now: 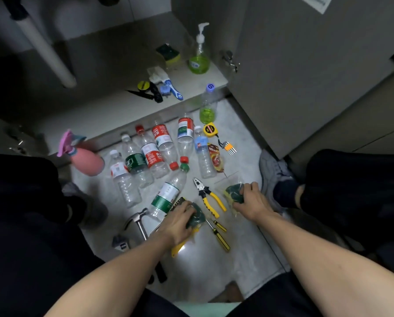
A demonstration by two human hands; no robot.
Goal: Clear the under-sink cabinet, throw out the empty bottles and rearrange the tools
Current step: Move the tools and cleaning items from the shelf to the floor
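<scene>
The person crouched before the open under-sink cabinet (127,104), both forearms reaching down to the pale floor (244,255). The left hand (180,219) had its fingers curled round a green-and-yellow scouring sponge (198,217), pressing it to the floor just beside a pair of yellow-handled screwdrivers (218,234). The right hand (252,200) gripped a second green-and-yellow sponge (233,193) in a clear wrapper, fingers bent over its top. Between the two hands lay yellow-handled pliers (208,197), jaws pointing toward the cabinet. A row of empty plastic bottles (150,154) lay on the floor ahead, with a green-labelled bottle (168,195) angled near the left hand and a hammer (138,221) beside it. A pink spray bottle (86,157) lay at the left, a yellow tape measure (210,129) at the right. On the cabinet shelf stood a pump bottle of green liquid (199,56), near a blue brush (172,88).
</scene>
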